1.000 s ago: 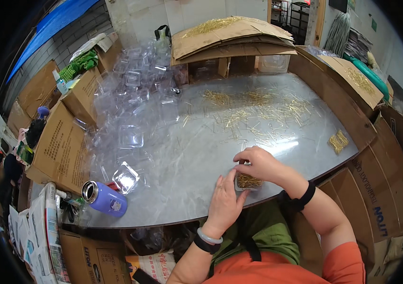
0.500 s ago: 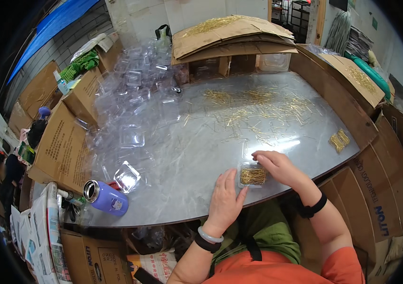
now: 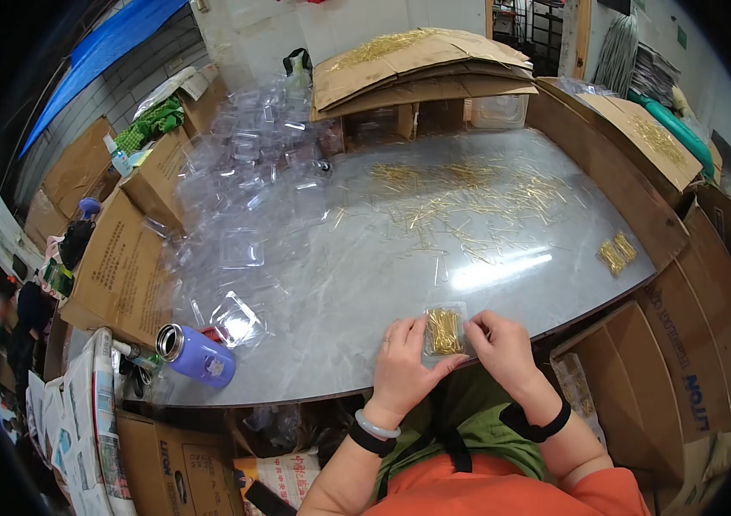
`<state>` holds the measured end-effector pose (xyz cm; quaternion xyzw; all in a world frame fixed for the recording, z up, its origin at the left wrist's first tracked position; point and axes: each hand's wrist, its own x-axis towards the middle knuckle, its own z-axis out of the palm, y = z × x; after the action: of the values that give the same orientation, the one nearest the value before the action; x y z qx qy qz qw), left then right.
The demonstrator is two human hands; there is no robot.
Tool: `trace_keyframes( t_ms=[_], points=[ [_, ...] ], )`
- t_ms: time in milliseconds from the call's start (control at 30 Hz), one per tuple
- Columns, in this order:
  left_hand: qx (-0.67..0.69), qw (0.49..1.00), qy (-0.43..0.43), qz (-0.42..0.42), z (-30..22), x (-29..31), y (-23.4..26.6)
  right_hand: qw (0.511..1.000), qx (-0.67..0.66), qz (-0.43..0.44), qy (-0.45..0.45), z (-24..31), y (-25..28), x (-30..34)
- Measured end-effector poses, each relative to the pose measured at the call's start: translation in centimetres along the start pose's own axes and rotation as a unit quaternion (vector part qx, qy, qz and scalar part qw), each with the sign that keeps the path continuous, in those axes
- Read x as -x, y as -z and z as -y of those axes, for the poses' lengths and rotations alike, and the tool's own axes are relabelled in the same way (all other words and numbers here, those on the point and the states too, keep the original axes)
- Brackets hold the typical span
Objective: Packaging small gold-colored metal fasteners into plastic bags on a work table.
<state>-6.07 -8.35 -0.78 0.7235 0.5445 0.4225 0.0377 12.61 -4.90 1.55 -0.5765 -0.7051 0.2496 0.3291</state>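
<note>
A small clear plastic box (image 3: 431, 311) filled with gold-coloured hooked metal pins (image 3: 444, 334) lies close to the table's front edge, between my hands. My left hand (image 3: 406, 357) holds its left side, with the fingers along the edge and the thumb across the near corner. At the right edge, my right hand (image 3: 504, 351) grips with bent fingers and thumb. Farther back on the grey table (image 3: 339, 318), many loose gold pins (image 3: 477, 198) are scattered. Two bundles of gold pins (image 3: 616, 254) sit in clear packaging near the right edge.
A large heap of clear plastic boxes (image 3: 245, 172) covers the left side. An open purple bottle (image 3: 202, 357) leans near the front left. Cardboard boxes (image 3: 120, 271) stand along the left, and stacked cardboard (image 3: 434, 73) lies at the back. A cardboard wall (image 3: 606, 172) borders the right.
The pin-filled box has turned, so its pins now run away from me rather than sideways. My right hand has come down from the box's far edge to its right side.
</note>
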Motion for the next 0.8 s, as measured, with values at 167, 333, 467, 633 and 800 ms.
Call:
trace_keyframes(
  t_ms=[167,333,467,633,800],
  points=[
    [-0.027,0.999,-0.012,0.012,0.1,-0.2,-0.5,0.986,-0.03,-0.034,0.16,-0.9,-0.2,-1.1],
    [0.019,0.999,0.008,0.032,0.4,-0.5,-0.2,0.987,-0.078,0.031,0.136,-1.2,0.2,-1.1],
    [0.017,0.998,0.014,0.055,0.6,-0.5,-0.1,0.985,-0.088,-0.006,0.145,0.5,0.2,-2.4],
    [0.021,0.997,0.02,0.074,0.7,-0.5,0.2,0.965,-0.03,-0.033,0.258,-0.7,-1.1,-4.6],
    [0.034,0.996,0.027,0.078,0.8,-0.5,-0.1,0.961,0.021,-0.032,0.273,-1.1,-1.5,-4.3]
  ],
)
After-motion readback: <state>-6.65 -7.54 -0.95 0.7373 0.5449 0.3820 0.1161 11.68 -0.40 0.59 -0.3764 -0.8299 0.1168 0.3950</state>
